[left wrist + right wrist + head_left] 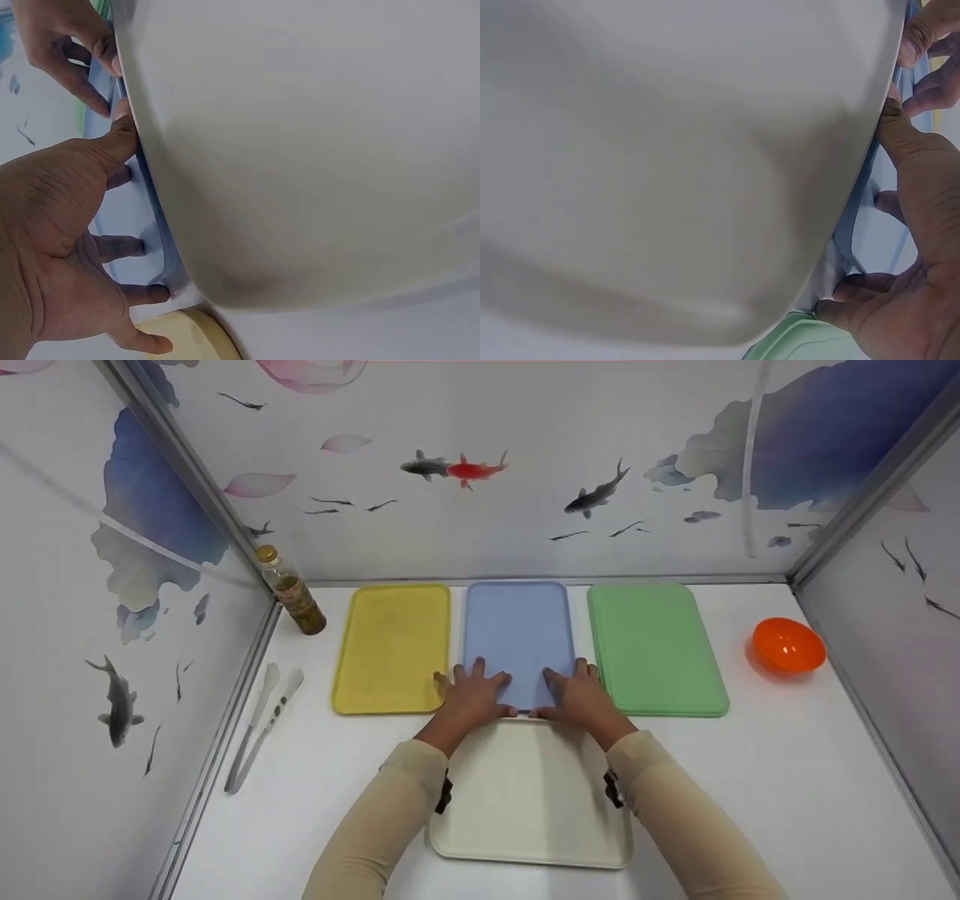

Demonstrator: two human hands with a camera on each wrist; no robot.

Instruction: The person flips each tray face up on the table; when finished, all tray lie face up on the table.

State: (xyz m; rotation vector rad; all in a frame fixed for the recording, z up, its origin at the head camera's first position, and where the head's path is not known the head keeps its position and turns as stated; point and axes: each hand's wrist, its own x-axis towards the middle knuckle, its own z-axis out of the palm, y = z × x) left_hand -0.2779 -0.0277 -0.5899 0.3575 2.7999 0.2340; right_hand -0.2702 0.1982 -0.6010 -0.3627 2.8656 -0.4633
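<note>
A blue rectangular tray lies between a yellow tray and a green tray. In the head view, my left hand is over its near left corner with spread fingers, one of them by the yellow tray's edge. At the near right corner is my right hand, fingers spread too, close to the green tray. Both thumbs point inward along the blue tray's near edge. Directly in front of them lies a cream tray, under my forearms. Its far rim runs beside the left thumb and the right thumb.
An oil bottle with a yellow cap stands at the back left. Tongs with pale tips lie near the left wall. On the right is an orange bowl. Printed panels enclose the white table on three sides.
</note>
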